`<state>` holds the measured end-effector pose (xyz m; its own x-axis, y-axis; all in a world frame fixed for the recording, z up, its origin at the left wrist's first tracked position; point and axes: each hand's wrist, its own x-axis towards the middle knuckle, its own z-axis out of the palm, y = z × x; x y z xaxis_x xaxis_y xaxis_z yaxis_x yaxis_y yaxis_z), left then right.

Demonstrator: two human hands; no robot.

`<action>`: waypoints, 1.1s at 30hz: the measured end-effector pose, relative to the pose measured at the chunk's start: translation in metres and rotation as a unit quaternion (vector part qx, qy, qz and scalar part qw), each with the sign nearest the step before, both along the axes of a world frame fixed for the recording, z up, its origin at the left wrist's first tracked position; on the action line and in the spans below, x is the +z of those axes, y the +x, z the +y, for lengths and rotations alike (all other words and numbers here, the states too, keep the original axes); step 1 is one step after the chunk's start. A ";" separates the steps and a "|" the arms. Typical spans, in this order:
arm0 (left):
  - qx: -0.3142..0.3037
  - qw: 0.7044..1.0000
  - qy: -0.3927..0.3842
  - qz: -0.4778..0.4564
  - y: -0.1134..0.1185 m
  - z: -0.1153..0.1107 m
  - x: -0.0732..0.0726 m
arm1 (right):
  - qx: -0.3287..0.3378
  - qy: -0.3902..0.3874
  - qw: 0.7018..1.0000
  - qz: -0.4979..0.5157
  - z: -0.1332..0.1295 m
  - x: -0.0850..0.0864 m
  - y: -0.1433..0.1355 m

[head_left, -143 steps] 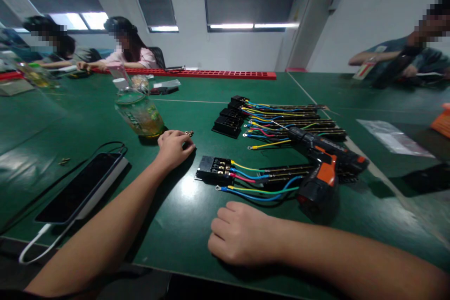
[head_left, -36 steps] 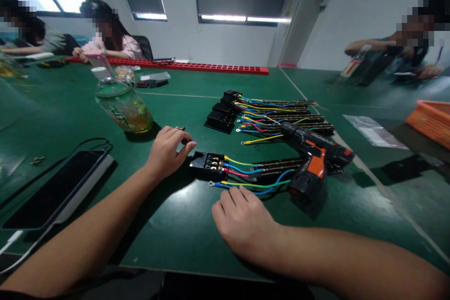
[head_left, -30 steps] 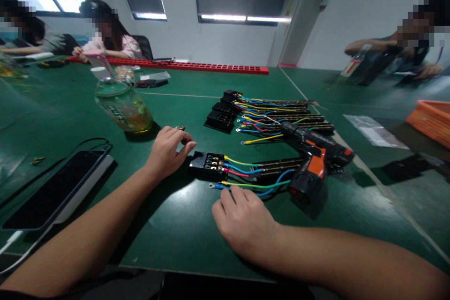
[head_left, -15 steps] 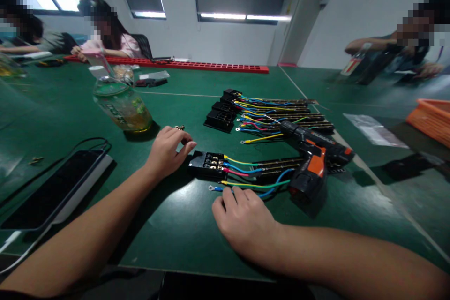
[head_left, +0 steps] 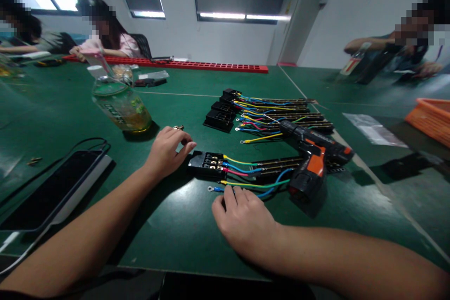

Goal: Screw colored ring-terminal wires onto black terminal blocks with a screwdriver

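My left hand (head_left: pixel 168 152) rests on the table with fingers curled and the thumb apart from them. Its thumb tip is near a black terminal block (head_left: pixel 206 165); small brass screws (head_left: pixel 178 128) lie just beyond its knuckles. Yellow-green, blue and red wires run right from the block to dark strips (head_left: pixel 281 167). My right hand (head_left: pixel 244 215) is bent closed over a loose blue wire (head_left: pixel 218 189), whose ring terminal pokes out to the left; the fingertips are partly hidden. Above that hand lies a loose yellow-green wire (head_left: pixel 253 184).
A black and orange cordless screwdriver (head_left: pixel 314 159) lies across the strips. More wired blocks (head_left: pixel 220 117) sit behind. To the left are a drink jug (head_left: pixel 121 105), a phone (head_left: pixel 56 187) with cables and loose screws (head_left: pixel 34 161). An orange basket (head_left: pixel 431 119) stands right. People sit across the table.
Both hands and the parts stay almost where they were. Only a very slight shift of the view shows.
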<state>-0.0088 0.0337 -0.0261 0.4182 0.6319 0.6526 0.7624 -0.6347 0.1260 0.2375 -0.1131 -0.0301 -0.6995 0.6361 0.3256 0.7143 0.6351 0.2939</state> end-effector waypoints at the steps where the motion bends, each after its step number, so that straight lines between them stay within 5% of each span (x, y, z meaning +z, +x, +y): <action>1: 0.000 1.000 0.000 0.001 0.000 0.000 0.000 | 0.005 0.000 1.000 0.002 0.001 0.000 0.000; 13: -0.009 1.000 0.001 0.001 0.001 -0.001 0.000 | -0.001 0.127 0.990 0.066 0.034 0.011 0.010; 18: -0.014 1.000 -0.010 -0.003 0.002 -0.001 0.001 | -0.039 0.128 0.985 0.104 0.049 -0.002 0.013; 26: -0.016 1.000 -0.012 -0.015 0.003 -0.003 0.002 | -0.129 -0.107 0.981 0.092 0.053 0.000 0.011; 33: -0.039 0.999 0.012 -0.026 0.007 -0.008 0.005 | -0.156 -0.123 0.975 0.097 0.055 0.006 0.009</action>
<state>-0.0018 0.0257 -0.0212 0.4313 0.5821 0.6894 0.7027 -0.6960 0.1480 0.2460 -0.0578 -0.0240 -0.4007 0.8835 0.2427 0.9108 0.4129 0.0006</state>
